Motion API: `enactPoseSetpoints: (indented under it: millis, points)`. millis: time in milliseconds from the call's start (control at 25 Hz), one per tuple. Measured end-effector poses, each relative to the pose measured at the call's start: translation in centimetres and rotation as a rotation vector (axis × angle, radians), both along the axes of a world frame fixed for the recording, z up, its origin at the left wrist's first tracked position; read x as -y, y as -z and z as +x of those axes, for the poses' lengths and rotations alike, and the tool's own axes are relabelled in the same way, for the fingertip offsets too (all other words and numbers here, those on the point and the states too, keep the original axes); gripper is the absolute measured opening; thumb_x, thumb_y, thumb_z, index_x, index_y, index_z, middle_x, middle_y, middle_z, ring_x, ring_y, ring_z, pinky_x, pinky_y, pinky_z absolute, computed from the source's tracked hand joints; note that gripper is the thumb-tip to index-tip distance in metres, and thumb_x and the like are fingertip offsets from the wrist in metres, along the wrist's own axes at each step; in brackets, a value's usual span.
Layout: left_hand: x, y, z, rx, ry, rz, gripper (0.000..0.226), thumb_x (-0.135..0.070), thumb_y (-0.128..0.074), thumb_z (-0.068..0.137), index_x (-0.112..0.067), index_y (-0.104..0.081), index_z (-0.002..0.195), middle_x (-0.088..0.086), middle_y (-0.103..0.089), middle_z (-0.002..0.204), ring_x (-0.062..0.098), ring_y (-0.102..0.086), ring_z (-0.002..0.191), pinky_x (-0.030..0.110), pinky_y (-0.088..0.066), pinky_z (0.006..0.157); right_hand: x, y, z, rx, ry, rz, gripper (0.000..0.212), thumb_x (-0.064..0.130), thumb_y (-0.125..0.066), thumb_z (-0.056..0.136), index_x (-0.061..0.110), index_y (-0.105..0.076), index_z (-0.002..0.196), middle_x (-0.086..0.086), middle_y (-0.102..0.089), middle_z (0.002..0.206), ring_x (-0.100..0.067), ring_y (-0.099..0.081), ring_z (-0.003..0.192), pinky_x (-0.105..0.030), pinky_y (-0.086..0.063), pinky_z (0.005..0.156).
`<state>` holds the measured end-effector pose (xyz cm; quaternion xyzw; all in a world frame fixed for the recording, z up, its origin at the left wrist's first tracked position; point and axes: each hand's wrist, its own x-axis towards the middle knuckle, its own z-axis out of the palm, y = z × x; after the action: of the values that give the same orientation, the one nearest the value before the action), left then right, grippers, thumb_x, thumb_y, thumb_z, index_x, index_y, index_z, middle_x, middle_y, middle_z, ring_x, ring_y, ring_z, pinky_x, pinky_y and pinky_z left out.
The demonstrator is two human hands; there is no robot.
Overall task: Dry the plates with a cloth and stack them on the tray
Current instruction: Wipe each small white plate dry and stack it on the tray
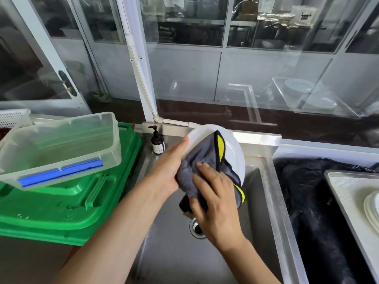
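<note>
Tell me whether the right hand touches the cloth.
Touching. The head view shows the right hand pressing its fingers on the grey cloth against the plate.

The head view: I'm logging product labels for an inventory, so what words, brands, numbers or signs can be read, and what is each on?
None can be read.
Brown pump bottle: its white label carries a small red mark and lines of print, too small and blurred to read.
Sign behind the glass: a dark symbol on a pale sheet, illegible.
Green tray: a round moulded mark, not readable.
</note>
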<state>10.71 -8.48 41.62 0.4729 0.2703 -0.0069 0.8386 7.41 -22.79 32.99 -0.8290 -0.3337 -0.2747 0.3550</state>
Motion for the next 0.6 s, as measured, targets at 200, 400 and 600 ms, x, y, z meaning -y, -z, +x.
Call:
enactPoseSetpoints:
  millis: [200,400,600]
  points:
    - [-0.2,0.5,0.3,-0.043,-0.094,0.071,0.024,-0.042,-0.070,0.091,-0.020,-0.074,0.099,0.013,-0.078,0.093,0.030,-0.075,0.086,0.041,-0.060,0.076,1.7,1.7,-0.6,0.127,-0.056,-0.095,0.033,0.027,-0.059,0.102,0.015,-0.064,0.132,-0.005,-0.052,0.151,-0.021,-0.043,0.146,-0.050,-0.037,0.115]
    - [-0.5,-0.6,0.8,0.067,-0.078,-0.036,0.040,-0.041,-0.055,0.101,-0.015,-0.063,0.130,0.009,-0.074,0.118,0.025,-0.072,0.103,0.039,-0.059,0.079,2.1,2.7,-2.9,-0.207,0.224,0.351,0.034,0.024,-0.055,0.102,0.026,-0.059,0.135,-0.003,-0.047,0.153,-0.019,-0.046,0.142,-0.035,-0.036,0.117]
    - [0.1,-0.2,0.0,0.121,-0.027,0.036,0.038,-0.040,-0.051,0.104,-0.020,-0.060,0.134,0.005,-0.070,0.126,0.027,-0.065,0.119,0.053,-0.049,0.104,1.1,-1.3,-3.1,-1.005,0.194,1.301,0.029,0.030,-0.053,0.107,0.039,-0.064,0.133,0.010,-0.070,0.130,-0.009,-0.065,0.123,-0.034,-0.052,0.101]
